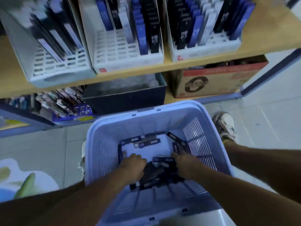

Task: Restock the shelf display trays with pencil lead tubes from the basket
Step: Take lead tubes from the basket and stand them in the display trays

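Lead tubes (pixel 156 170), labels blurred, in basket (pixel 146 115)

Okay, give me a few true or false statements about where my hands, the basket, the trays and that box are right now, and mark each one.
1. The left hand and right hand are both down inside the light purple slotted plastic basket. True.
2. The middle white plastic display tray is packed full. False: the slots on its left side are empty.
3. Dark flat pencil lead tubes lie loose on the basket's floor. True.
4. The brown and red cardboard box stands on top of the wooden shelf. False: it sits underneath that shelf, at the right.
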A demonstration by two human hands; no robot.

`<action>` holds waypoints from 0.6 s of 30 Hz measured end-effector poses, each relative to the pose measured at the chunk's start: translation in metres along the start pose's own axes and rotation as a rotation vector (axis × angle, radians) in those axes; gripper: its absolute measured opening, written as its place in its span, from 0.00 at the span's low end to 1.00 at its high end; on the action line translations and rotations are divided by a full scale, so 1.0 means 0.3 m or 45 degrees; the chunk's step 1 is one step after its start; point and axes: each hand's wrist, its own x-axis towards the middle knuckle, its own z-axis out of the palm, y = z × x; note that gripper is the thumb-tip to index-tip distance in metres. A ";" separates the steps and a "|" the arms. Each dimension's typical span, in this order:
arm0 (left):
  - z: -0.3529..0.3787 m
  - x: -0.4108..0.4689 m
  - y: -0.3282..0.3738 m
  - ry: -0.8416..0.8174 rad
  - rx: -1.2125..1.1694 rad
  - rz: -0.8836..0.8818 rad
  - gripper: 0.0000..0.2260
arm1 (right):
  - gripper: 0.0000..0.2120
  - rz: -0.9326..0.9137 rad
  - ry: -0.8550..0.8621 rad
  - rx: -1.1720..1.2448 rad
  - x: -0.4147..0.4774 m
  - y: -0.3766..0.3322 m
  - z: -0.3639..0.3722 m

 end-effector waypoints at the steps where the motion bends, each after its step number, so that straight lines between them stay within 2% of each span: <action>1: 0.032 0.025 0.010 -0.002 -0.017 -0.016 0.17 | 0.34 0.050 0.019 -0.015 0.019 0.011 0.027; 5: 0.130 0.101 0.060 -0.004 -0.162 -0.130 0.35 | 0.39 0.221 -0.019 -0.082 0.056 0.018 0.077; 7: 0.174 0.119 0.083 0.001 -0.183 -0.175 0.40 | 0.41 0.215 -0.064 -0.097 0.075 0.008 0.104; 9: 0.210 0.127 0.091 0.073 -0.116 -0.202 0.39 | 0.40 0.216 -0.069 -0.099 0.096 -0.009 0.126; 12: 0.243 0.146 0.074 0.147 -0.132 -0.197 0.35 | 0.34 0.233 0.039 -0.110 0.117 -0.017 0.137; 14: 0.244 0.159 0.056 0.175 -0.177 -0.195 0.32 | 0.31 0.155 0.086 -0.179 0.129 -0.004 0.132; 18: 0.241 0.170 0.019 0.224 -0.287 -0.194 0.28 | 0.30 -0.052 0.048 -0.284 0.152 0.026 0.132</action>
